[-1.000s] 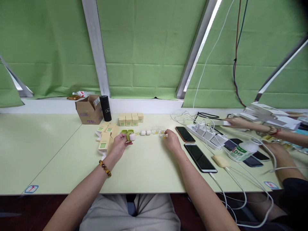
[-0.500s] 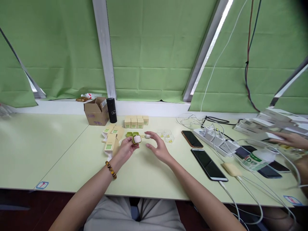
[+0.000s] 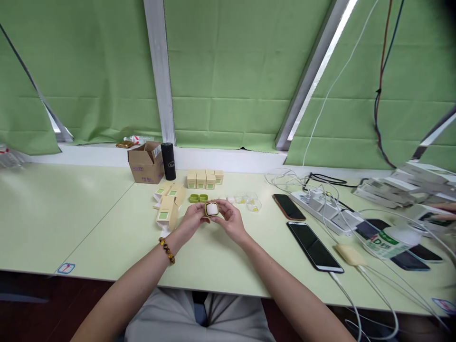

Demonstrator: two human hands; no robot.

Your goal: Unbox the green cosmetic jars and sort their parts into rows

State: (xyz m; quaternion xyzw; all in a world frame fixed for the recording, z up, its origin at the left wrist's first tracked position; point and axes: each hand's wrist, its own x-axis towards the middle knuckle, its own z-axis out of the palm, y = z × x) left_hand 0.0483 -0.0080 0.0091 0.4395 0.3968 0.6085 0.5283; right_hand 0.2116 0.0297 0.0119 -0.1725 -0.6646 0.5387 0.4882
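Observation:
A small square olive-green case (image 3: pixel 211 209) with a whitish, rounded block in it is held up between both hands. My left hand (image 3: pixel 192 220) pinches its left side, and my right hand (image 3: pixel 231 221) has its fingers and thumb closed on the right side. Just behind sit two open green cases (image 3: pixel 198 198). Past my right fingertips are a small whitish piece (image 3: pixel 231 200) and clear plastic holders (image 3: pixel 253 204) with yellow bits inside. Opened cream cartons (image 3: pixel 167 213) with green labels lie left of my left hand.
Several small cream boxes (image 3: pixel 201 179) stand at the back, near a black bottle (image 3: pixel 168 161) and a cardboard box (image 3: pixel 146 164). On the right are phones (image 3: pixel 315 247), a power strip (image 3: pixel 324 211), tangled cables, a white bottle (image 3: pixel 395 239) and stacked white boxes (image 3: pixel 406 183); another person's hand (image 3: pixel 445 211) is there.
My right hand has come in to the left and closed on the case, which my left hand held alone before. The view has shifted slightly. The other person's hand moved right, towards the frame edge.

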